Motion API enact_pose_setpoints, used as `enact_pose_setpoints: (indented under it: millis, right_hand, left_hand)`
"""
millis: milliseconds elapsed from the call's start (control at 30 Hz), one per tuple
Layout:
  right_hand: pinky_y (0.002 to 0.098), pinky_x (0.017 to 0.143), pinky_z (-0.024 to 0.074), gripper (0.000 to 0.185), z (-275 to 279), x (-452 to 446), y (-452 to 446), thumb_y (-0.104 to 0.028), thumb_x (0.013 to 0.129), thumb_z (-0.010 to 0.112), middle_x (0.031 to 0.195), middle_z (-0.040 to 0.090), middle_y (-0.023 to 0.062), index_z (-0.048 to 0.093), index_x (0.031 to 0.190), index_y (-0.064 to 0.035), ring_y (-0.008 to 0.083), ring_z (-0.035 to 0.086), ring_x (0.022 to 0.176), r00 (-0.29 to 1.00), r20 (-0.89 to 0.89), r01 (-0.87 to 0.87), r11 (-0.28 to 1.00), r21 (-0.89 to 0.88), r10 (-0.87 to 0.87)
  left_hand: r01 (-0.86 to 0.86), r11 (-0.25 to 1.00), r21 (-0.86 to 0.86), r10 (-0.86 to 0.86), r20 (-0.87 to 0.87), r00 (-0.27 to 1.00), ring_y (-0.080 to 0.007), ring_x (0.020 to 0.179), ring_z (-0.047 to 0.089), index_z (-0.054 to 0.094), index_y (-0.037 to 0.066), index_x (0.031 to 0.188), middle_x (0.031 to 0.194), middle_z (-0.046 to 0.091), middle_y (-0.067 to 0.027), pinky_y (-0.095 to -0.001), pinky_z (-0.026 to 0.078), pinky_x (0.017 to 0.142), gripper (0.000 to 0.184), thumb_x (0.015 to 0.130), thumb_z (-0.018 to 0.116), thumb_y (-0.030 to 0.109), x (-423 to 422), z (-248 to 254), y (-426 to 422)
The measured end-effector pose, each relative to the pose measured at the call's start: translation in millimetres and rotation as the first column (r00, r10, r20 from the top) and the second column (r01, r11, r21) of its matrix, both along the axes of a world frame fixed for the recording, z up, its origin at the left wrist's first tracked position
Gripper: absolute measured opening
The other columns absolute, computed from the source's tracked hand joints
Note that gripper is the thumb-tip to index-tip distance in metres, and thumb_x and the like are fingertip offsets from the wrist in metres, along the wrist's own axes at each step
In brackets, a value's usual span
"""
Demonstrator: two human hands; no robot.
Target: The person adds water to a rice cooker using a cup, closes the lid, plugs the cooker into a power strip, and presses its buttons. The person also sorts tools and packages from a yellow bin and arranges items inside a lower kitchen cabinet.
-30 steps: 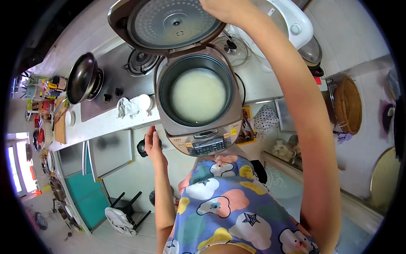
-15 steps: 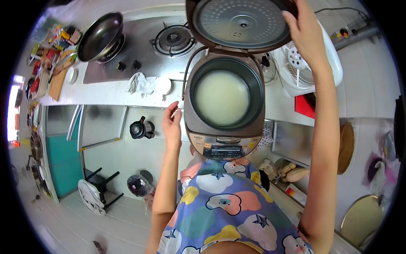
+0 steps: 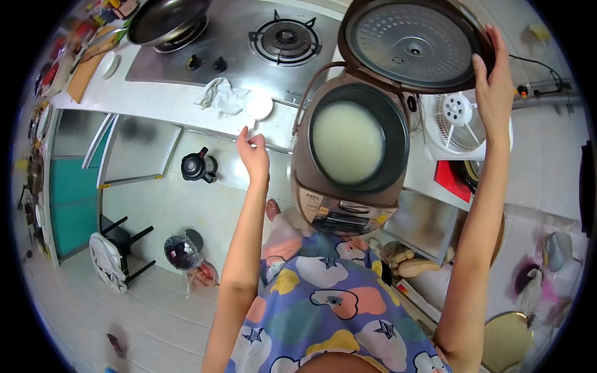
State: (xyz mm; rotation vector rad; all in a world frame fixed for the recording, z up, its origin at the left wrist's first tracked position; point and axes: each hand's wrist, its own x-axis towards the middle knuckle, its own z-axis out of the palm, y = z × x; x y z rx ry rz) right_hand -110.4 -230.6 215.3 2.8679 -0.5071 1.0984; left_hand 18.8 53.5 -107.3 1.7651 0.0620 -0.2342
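Observation:
A brown rice cooker (image 3: pixel 305 168) stands at the counter's front edge, its lid (image 3: pixel 398 37) raised. Cloudy, pale liquid (image 3: pixel 348 143) fills much of the dark inner pot (image 3: pixel 395 149); whether grains lie in it I cannot tell. My right hand (image 3: pixel 496 93) grips the lid's right edge, thumb on the inner side and fingers behind. Left of the cooker, my left hand (image 3: pixel 254 155) is at the counter edge with its fingers partly bent and apart. Its fingertips are close to the short handle of a white, round-headed utensil (image 3: pixel 258 105); contact is unclear.
A crumpled white cloth (image 3: pixel 221 98) lies beside the utensil. Behind are a gas burner (image 3: pixel 286 38) and a dark wok (image 3: pixel 168 22). A white basket (image 3: pixel 463 124) stands right of the cooker. Below are a black kettle (image 3: pixel 198 165), an open cabinet door (image 3: pixel 140 149) and a bin (image 3: pixel 182 252).
My left hand has moved up to the white utensil's handle. My right hand still holds the lid. The whole view has shifted and turned, so the cooker appears further right.

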Motion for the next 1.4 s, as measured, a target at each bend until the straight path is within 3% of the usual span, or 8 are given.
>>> enact_pose_setpoints:
  millis: [267, 333, 400, 500, 600, 667, 1000, 1400]
  right_hand:
    - [0.0324, 0.103, 0.0331, 0.055, -0.6, -1.3, -4.3, -0.013, 0.086, 0.055, 0.134, 0.046, 0.0127, 0.035, 0.137, -0.0089, 0.0249, 0.045, 0.123, 0.998, 0.002, -0.058, 0.998, -0.009, 0.059]
    - [0.0327, 0.102, 0.0339, 0.055, -0.8, -2.2, -7.1, -0.014, 0.085, 0.056, 0.132, 0.047, 0.0146, 0.036, 0.136, -0.0077, 0.0272, 0.046, 0.121, 0.998, 0.007, -0.062, 0.997, -0.051, 0.062]
    - [0.0351, 0.101, 0.0350, 0.058, 0.5, -3.2, -8.8, -0.013, 0.081, 0.060, 0.131, 0.047, 0.0149, 0.037, 0.134, -0.0079, 0.0299, 0.047, 0.119, 0.999, -0.007, -0.048, 0.995, -0.091, 0.047]
    - [0.0397, 0.102, 0.0324, 0.067, -1.4, -3.2, 0.7, -0.010, 0.072, 0.064, 0.124, 0.046, 0.0215, 0.035, 0.132, -0.0030, 0.0357, 0.044, 0.117, 0.999, 0.026, 0.025, 0.987, -0.159, -0.021]
    - [0.0399, 0.102, 0.0325, 0.068, 0.3, -5.6, 0.8, -0.009, 0.071, 0.065, 0.125, 0.045, 0.0212, 0.035, 0.132, -0.0030, 0.0361, 0.043, 0.117, 0.998, 0.001, 0.064, 0.988, -0.143, -0.065]
    - [0.0402, 0.102, 0.0329, 0.070, -1.2, -5.6, -0.4, -0.010, 0.070, 0.067, 0.125, 0.045, 0.0213, 0.035, 0.132, -0.0022, 0.0363, 0.043, 0.117, 0.998, 0.010, 0.066, 0.987, -0.146, -0.065]
    - [0.0423, 0.101, 0.0326, 0.072, -8.8, -7.3, -12.0, -0.011, 0.068, 0.068, 0.125, 0.045, 0.0221, 0.035, 0.131, -0.0017, 0.0374, 0.042, 0.117, 0.992, 0.120, -0.018, 0.980, -0.197, 0.042]
    - [0.0429, 0.101, 0.0314, 0.068, -15.8, -7.1, -17.3, -0.011, 0.068, 0.068, 0.124, 0.045, 0.0219, 0.036, 0.128, -0.0008, 0.0366, 0.042, 0.117, 0.972, 0.219, -0.051, 0.985, -0.164, 0.087]
  left_hand:
    - [0.010, 0.999, -0.045, -0.012, -0.056, 0.998, -0.0148, 0.074, 0.052, 0.054, -0.004, 0.110, 0.095, 0.055, -0.0110, -0.0292, 0.044, 0.071, 0.035, 0.083, 0.061, 0.017, 32.7, -39.9, -10.9]
    - [0.003, 0.998, 0.064, -0.007, 0.061, 0.998, -0.0140, 0.070, 0.055, 0.055, -0.004, 0.102, 0.085, 0.060, -0.0110, -0.0278, 0.046, 0.066, 0.028, 0.085, 0.059, 0.018, 41.9, -50.0, -11.9]
    - [-0.055, 0.978, -0.202, 0.030, -0.123, 0.992, -0.0121, 0.065, 0.058, 0.055, -0.005, 0.098, 0.078, 0.062, -0.0111, -0.0245, 0.048, 0.060, 0.023, 0.089, 0.055, 0.017, 39.4, -41.1, -12.5]
    - [-0.036, 0.964, -0.263, 0.018, -0.072, 0.997, -0.0116, 0.066, 0.059, 0.056, -0.005, 0.095, 0.078, 0.064, -0.0097, -0.0231, 0.048, 0.062, 0.023, 0.094, 0.050, 0.018, 37.9, -38.2, -9.2]
    - [0.053, 0.994, -0.098, -0.056, -0.026, 0.998, -0.0109, 0.067, 0.059, 0.060, -0.006, 0.092, 0.080, 0.065, -0.0085, -0.0215, 0.048, 0.063, 0.025, 0.091, 0.057, 0.019, 37.8, -26.3, -6.7]
    - [0.066, 0.989, -0.133, -0.071, -0.035, 0.997, -0.0109, 0.066, 0.060, 0.060, -0.006, 0.092, 0.078, 0.065, -0.0088, -0.0209, 0.048, 0.061, 0.022, 0.089, 0.059, 0.016, 42.9, -30.3, -4.8]
    - [0.119, 0.976, -0.184, -0.118, 0.017, 0.993, -0.0137, 0.074, 0.064, 0.061, -0.007, 0.098, 0.085, 0.064, -0.0083, -0.0225, 0.051, 0.069, 0.020, 0.088, 0.060, 0.011, 26.5, 49.7, 17.6]
    - [0.376, 0.921, 0.098, -0.382, 0.410, 0.828, -0.0119, 0.072, 0.062, 0.063, -0.003, 0.093, 0.090, 0.063, -0.0066, -0.0227, 0.052, 0.066, 0.011, 0.087, 0.060, 0.006, -15.7, 155.9, 14.5]
